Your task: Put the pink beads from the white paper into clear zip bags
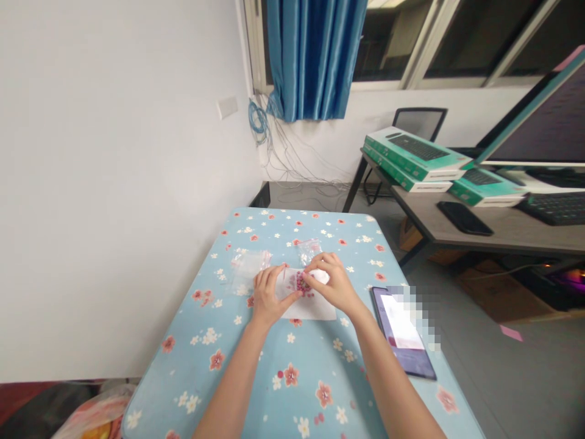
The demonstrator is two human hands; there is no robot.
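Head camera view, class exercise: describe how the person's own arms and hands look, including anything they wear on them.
The left hand and right hand are bare, with no gloves. The left forearm and right forearm are bare too: no sleeve, watch or bracelet shows.

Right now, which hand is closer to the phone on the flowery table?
Right. The right hand is closer, just to the left of the phone with a gap between them. The left hand is farther away, on the other side of the right hand.
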